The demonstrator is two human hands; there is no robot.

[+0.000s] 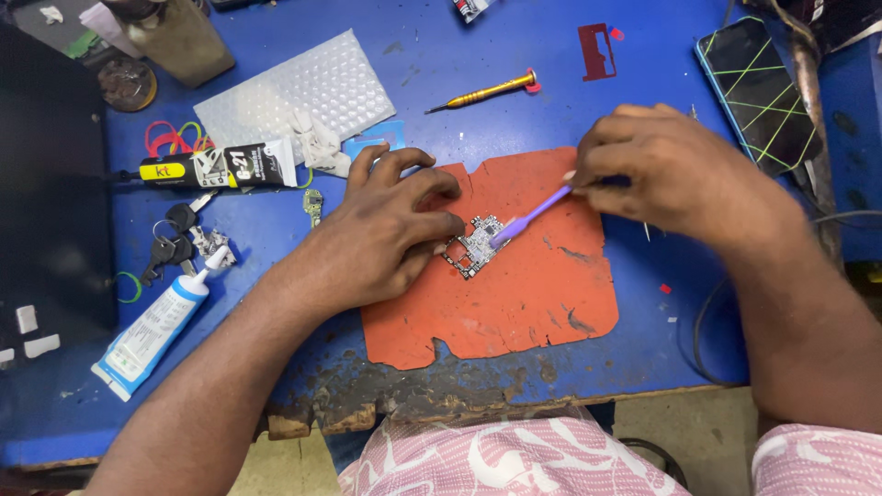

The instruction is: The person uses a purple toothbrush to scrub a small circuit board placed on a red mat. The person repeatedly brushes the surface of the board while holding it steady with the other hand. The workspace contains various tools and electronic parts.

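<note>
Head view shows your left hand (386,234) with fingers pressed on a small circuit board (475,244) lying on the orange mat (514,303) near the tabletop's (643,358) front edge. Your right hand (680,174) has its fingers clamped on a purple brush (528,219), tip touching the board.

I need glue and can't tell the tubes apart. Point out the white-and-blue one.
It is the white tube with blue trim, lying slanted near the table's front-left edge, below the keys. The other tube is black and yellow, farther back.

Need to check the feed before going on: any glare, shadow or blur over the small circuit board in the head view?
Head view: circuit board sharp, evenly lit, no glare; soft shadow under left hand; right hand and purple brush crisp.
</note>
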